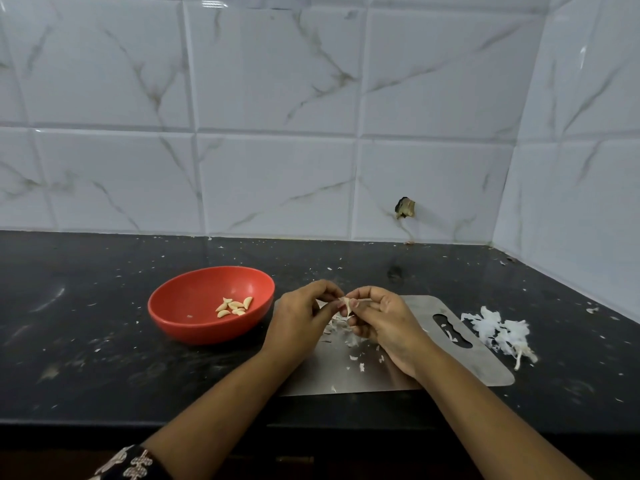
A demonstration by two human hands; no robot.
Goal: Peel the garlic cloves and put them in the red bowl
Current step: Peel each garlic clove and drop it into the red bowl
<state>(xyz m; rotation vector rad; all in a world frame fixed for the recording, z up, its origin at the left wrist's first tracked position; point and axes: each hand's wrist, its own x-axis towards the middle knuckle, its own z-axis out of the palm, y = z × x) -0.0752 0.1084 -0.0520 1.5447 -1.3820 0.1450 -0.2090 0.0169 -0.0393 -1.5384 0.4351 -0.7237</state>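
The left hand [301, 317] and right hand [384, 320] both pinch a small pale garlic clove [346, 304] above the flat grey metal board [485, 368], likely to catch skin. The round red bowl [166, 317], just left, holds peeled cloves [235, 306].

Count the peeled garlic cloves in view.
6 cloves, clustered in the red bowl, right of centre; overlaps may hide another. Left hand and right hand pinch one unfinished clove.
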